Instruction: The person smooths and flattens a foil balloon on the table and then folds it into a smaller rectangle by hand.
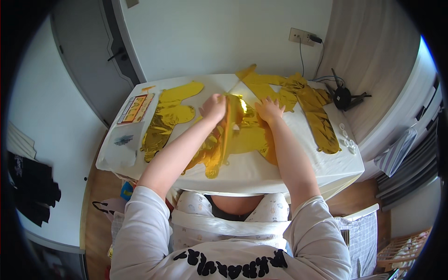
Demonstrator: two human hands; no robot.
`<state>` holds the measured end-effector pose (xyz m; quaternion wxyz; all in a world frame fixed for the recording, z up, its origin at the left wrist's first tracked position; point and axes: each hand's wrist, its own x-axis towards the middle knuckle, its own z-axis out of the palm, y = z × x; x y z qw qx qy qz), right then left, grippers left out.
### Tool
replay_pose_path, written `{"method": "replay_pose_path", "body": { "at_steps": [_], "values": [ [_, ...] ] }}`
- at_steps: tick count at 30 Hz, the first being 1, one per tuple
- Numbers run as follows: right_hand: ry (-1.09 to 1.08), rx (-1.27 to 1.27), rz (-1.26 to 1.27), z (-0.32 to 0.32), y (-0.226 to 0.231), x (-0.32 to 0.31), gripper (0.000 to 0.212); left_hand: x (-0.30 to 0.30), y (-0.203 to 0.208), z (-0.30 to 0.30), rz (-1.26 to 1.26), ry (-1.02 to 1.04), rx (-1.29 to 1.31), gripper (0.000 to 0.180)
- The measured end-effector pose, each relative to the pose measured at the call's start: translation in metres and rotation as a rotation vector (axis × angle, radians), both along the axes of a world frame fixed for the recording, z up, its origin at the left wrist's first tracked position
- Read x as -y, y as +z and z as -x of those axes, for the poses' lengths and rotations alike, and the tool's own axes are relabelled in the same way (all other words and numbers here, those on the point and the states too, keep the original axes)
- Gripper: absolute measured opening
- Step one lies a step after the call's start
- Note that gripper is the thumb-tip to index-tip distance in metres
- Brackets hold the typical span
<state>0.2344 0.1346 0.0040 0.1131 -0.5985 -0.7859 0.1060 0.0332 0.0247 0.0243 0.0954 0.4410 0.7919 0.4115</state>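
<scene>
A flat, uninflated gold foil balloon [245, 140] lies in front of me on the white-covered table [298, 163]. My left hand [214, 108] is closed on its raised left part, which stands up and blurs a little. My right hand [269, 110] rests with fingers spread on the foil's right side. Left of it is another flat gold foil balloon [170, 116] with rounded lobes. Beyond and right of my right hand lies more gold foil [265, 88]. A long crinkled gold piece [319, 119] reaches down the right side; whether these join is hard to tell.
On the table's left are a printed red-and-yellow packet [136, 108] and a clear plastic bag [120, 150] with a dark mark. A black router [342, 97] with antennas stands at the back right, cables running to a wall socket [301, 36]. Small white rings [348, 142] lie by the right edge.
</scene>
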Motion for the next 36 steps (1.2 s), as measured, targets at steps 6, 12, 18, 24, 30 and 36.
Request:
{"method": "replay_pose_path", "body": {
  "at_steps": [6,12,18,24,30,36],
  "values": [
    [0.005,0.052,0.026,0.004,0.008,0.006,0.065,0.014,-0.012,-0.007,0.583,-0.261,-0.337,0.066],
    [-0.002,0.053,0.026,0.0,0.007,0.004,0.065,0.04,0.0,-0.026,0.634,-0.474,-0.372,0.077],
    [0.001,0.032,-0.023,0.0,0.001,0.0,0.065,0.083,0.004,-0.057,0.602,-0.597,-0.542,0.08],
    [0.006,0.029,-0.018,0.0,-0.002,-0.003,0.064,0.085,0.003,-0.044,0.465,-0.626,-0.495,0.087],
    [-0.008,-0.011,-0.025,0.003,0.006,0.006,0.062,0.057,-0.001,0.011,0.22,-0.629,-0.426,0.076],
    [-0.016,0.017,-0.012,0.001,0.005,0.003,0.061,0.046,-0.001,0.063,0.268,-0.489,-0.519,0.065]
  ]
}}
